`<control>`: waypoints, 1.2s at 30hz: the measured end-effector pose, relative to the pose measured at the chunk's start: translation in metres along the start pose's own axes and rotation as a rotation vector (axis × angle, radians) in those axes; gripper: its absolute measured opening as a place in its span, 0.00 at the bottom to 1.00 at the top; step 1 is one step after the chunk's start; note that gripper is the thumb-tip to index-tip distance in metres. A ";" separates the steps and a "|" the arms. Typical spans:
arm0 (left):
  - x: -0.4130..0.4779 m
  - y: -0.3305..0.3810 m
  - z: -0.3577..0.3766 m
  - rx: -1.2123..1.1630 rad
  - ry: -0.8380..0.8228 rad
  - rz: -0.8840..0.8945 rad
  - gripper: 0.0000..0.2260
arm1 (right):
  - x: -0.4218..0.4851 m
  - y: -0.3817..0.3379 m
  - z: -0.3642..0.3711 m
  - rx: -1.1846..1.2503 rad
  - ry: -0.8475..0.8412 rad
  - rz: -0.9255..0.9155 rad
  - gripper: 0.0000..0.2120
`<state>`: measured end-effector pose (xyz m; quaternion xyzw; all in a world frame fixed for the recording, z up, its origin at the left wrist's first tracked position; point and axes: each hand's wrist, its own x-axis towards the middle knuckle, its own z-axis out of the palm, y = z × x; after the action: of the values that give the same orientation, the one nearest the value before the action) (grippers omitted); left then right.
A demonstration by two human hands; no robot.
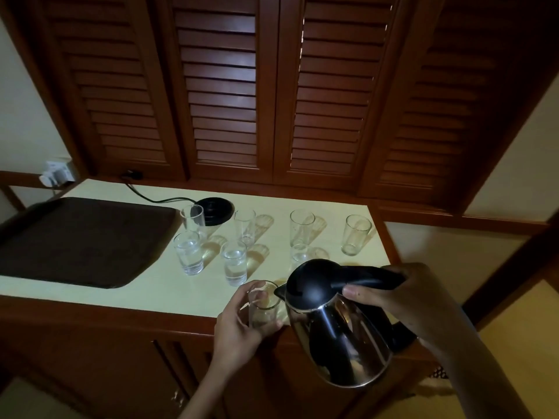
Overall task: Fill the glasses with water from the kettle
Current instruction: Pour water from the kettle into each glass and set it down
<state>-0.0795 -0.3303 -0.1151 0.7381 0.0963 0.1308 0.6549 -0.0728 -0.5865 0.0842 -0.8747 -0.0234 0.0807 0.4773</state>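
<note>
My right hand grips the black handle of a steel kettle with a black lid, tilted so its spout touches the rim of a clear glass. My left hand holds that glass in the air at the counter's front edge. On the pale counter stand several more glasses. Two short ones hold water. A third short glass is partly hidden behind the kettle. Taller glasses at the back look empty.
A dark tray lies on the counter's left side. The kettle's black base sits at the back with its cord running to a wall socket. Louvred wooden doors rise behind the counter. Cabinet doors are below.
</note>
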 end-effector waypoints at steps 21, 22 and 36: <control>-0.008 0.010 -0.013 0.098 -0.008 0.031 0.34 | 0.007 -0.013 0.004 -0.066 0.004 -0.021 0.16; -0.008 0.011 -0.013 0.100 -0.009 0.033 0.35 | 0.007 -0.013 0.004 -0.071 0.003 -0.021 0.15; -0.008 0.010 -0.016 0.127 -0.002 0.022 0.38 | 0.012 -0.021 0.001 -0.123 -0.027 -0.050 0.31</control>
<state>-0.0928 -0.3188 -0.1037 0.7794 0.0960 0.1309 0.6052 -0.0607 -0.5724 0.1000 -0.9003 -0.0568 0.0788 0.4242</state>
